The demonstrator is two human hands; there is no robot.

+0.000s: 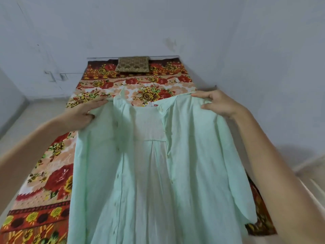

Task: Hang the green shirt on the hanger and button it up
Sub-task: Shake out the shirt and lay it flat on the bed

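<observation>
- The left hand, at about 9 o'clock from the frame centre, is closed on the green shirt at its left shoulder: fingers lie stretched along the top edge toward the collar, thumb tucked under the cloth.
- The left forearm runs down to 8 o'clock and leaves the frame at the left edge, bare, wrist slightly bent inward.
- The right hand, at about 2 o'clock, pinches the right shoulder of the shirt: fingers curl over the upper edge, thumb presses the cloth from the front.
- The right forearm slopes down to 5 o'clock, bare, crossing in front of the shirt's right sleeve.
- Both hands hold the shirt spread and raised above the bed, front facing the camera.
- The shirt hangs open and unbuttoned; the two front panels fall apart and show the inside of the back, with a pleat down the middle.
- A row of small buttons runs down the edge of the panel at the viewer's left; more show along the other panel's edge.
- A label sits inside the neck, at 12 o'clock from the shirt's middle.
- Behind the shirt lies the bed, covered by a floral blanket in red, orange and yellow.
- A patterned brown cushion rests at the head of the bed, at 12 o'clock, against the pale wall.
</observation>
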